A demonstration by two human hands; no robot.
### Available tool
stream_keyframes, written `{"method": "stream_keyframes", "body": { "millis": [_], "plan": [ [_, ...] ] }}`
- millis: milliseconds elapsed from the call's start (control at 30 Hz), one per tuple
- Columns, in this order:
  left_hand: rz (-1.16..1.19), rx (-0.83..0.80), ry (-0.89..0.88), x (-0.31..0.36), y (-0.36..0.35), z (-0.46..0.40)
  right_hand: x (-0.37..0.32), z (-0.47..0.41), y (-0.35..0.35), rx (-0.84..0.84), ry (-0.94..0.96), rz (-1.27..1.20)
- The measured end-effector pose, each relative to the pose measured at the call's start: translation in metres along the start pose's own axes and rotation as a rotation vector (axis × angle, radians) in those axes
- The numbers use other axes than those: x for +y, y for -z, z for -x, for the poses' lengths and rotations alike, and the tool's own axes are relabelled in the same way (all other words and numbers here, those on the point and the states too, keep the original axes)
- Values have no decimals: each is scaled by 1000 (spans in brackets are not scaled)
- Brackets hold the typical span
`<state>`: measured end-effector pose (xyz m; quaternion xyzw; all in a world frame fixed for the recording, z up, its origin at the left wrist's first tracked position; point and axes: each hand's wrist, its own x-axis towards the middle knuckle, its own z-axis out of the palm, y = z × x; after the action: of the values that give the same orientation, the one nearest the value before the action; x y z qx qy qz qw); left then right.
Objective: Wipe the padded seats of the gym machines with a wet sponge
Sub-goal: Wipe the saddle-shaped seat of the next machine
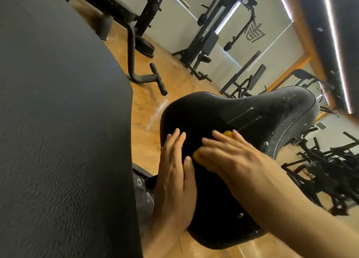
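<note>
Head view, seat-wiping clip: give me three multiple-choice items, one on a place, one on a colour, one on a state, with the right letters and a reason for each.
1. Where is the sponge?
A. Under the right hand, on the black seat
B. On the wooden floor
C. In the left hand

2. What colour is the sponge?
A. Blue
B. Yellow
C. White

3. How does the left hand lie?
A. Curled into a fist above the seat
B. Flat, with straight fingers, against the seat
C. Gripping a metal bar

Key:
1 A: the right hand covers the sponge on the seat, with only the sponge's edges showing.
2 B: yellow shows between the fingers and beside the hand.
3 B: the left hand rests with fingers extended on the seat's near side.
</note>
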<state>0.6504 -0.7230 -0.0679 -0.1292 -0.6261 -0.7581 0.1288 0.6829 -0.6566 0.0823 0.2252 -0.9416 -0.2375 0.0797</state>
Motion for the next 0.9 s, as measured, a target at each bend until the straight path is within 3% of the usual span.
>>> {"method": "stream_keyframes", "body": {
  "millis": [100,200,333,500,567,633,733,900],
  "plan": [
    [23,12,-3,0,0,2,9,-57,4,-111,-98,69],
    [7,10,-11,-2,1,1,18,-49,2,-167,-47,71],
    [-18,25,9,-1,0,1,29,10,4,-3,37,-23],
    [35,36,20,0,-1,3,0,-56,-11,-152,14,-57],
    [26,14,34,1,2,2,17,-56,-5,-199,51,-44],
    [-19,5,26,2,3,2,47,-33,9,-140,93,-45],
    [-38,9,23,2,2,0,47,-23,12,-21,8,-25],
    [2,6,51,7,6,2,11,-51,-3,-150,49,-65]
  ]
}}
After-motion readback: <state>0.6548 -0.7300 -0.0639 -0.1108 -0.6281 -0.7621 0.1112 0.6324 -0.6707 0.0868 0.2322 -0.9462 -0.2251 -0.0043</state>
